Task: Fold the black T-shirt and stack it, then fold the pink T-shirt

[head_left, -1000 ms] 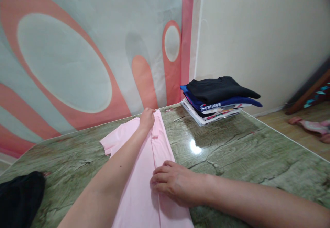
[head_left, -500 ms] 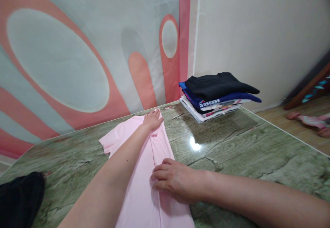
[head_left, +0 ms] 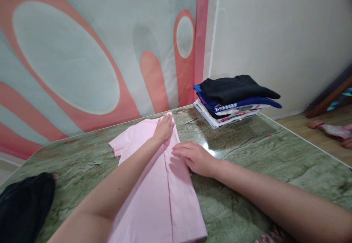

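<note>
A pink short-sleeved shirt [head_left: 148,195] lies on the table with its right side folded over in a long strip. My left hand [head_left: 164,128] rests flat on the shirt near the collar, fingers stretched out and holding nothing. Lower and to the right, my right hand [head_left: 196,158] is over the shirt's right edge, its fingers extended and partly spread, with nothing gripped. My left forearm crosses above the shirt and hides part of it.
A stack of folded clothes [head_left: 233,100], black on top, sits at the back right of the green wood-patterned table [head_left: 82,173]. Dark cloth [head_left: 26,202] lies at the lower left. Beyond the table's right edge, a person's foot [head_left: 316,124] shows on the floor.
My right hand has moved up along the shirt, closer to my left hand, uncovering the folded strip's lower part. My left hand stays near the collar. The view has shifted slightly.
</note>
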Demonstrator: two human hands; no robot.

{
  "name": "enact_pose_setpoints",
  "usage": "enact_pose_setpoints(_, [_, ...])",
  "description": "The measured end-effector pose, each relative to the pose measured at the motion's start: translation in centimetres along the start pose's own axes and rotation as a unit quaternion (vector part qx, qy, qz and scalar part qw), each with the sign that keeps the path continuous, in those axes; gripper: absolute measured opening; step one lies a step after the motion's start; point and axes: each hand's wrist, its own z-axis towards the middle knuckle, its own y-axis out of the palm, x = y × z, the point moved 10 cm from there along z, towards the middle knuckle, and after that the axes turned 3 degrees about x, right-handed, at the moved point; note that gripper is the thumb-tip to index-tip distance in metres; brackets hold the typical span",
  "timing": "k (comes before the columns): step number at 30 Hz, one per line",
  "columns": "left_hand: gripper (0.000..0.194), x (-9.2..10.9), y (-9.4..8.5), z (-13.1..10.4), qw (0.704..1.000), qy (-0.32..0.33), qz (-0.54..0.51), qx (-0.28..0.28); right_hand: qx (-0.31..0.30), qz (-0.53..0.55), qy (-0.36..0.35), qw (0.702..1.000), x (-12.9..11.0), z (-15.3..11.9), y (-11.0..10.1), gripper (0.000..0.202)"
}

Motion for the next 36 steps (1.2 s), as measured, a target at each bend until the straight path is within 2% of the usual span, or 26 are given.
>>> enact_pose_setpoints(3, [0.047, 1.6, 0.4, -3.1, 0.996, 0.046, -0.027, -0.069, -0.019, -0.027, 0.007, 0.999, 2.5, -0.1, 0.3, 0.034])
enact_pose_setpoints(5, [0.046, 2.1, 0.6, -4.7, 0.993, 0.057, -0.038, -0.096, -0.040, -0.038, -0.003, 0.998, 3.0, -0.3, 0.7, 0.037])
enact_pose_setpoints(8, [0.046, 2.3, 0.2, -6.7, 0.992, 0.054, -0.049, -0.099, -0.070, -0.061, -0.016, 0.996, 2.4, -0.6, 1.0, 0.040])
enact_pose_setpoints(11, [0.046, 2.7, -1.1, -9.1, 0.992, 0.061, -0.053, -0.092, -0.100, -0.088, -0.012, 0.991, 1.7, -0.9, 0.9, 0.044])
enact_pose_setpoints(14, [0.046, 3.7, -2.4, -12.4, 0.988, 0.098, -0.064, -0.102, -0.125, -0.103, -0.005, 0.987, 1.5, -1.0, 0.6, 0.048])
enact_pose_setpoints(18, [0.049, 5.2, -3.3, -17.4, 0.973, 0.150, -0.094, -0.148, -0.168, -0.110, 0.008, 0.980, 1.2, -2.1, 0.5, 0.057])
enact_pose_setpoints(22, [0.050, 7.3, -6.0, -21.8, 0.953, 0.184, -0.148, -0.191, -0.228, -0.103, 0.013, 0.968, -1.7, -5.6, 0.0, 0.071])
enact_pose_setpoints(24, [0.050, 9.0, -8.2, -23.8, 0.930, 0.208, -0.202, -0.224, -0.251, -0.081, 0.012, 0.964, -4.1, -7.5, -0.7, 0.071])
enact_pose_setpoints(26, [0.043, 10.8, -10.4, -25.4, 0.900, 0.229, -0.265, -0.262, -0.252, -0.054, 0.018, 0.966, -6.3, -8.7, -1.7, 0.064])
enact_pose_setpoints(28, [0.035, 11.9, -11.9, -25.9, 0.877, 0.239, -0.312, -0.278, -0.219, -0.030, 0.027, 0.975, -7.6, -8.7, -2.8, 0.053])
enact_pose_setpoints(31, [0.038, 12.2, -12.5, -24.3, 0.894, 0.240, -0.315, -0.212, -0.139, -0.029, 0.040, 0.989, -7.6, -6.7, -3.4, 0.043])
enact_pose_setpoints(33, [0.042, 12.5, -11.4, -23.4, 0.907, 0.259, -0.281, -0.175, -0.100, -0.073, 0.062, 0.990, -6.1, -4.9, -2.4, 0.042])
enact_pose_setpoints(36, [0.050, 13.2, -8.8, -23.5, 0.907, 0.300, -0.230, -0.184, -0.110, -0.154, 0.135, 0.973, -2.1, -2.5, 0.7, 0.049])
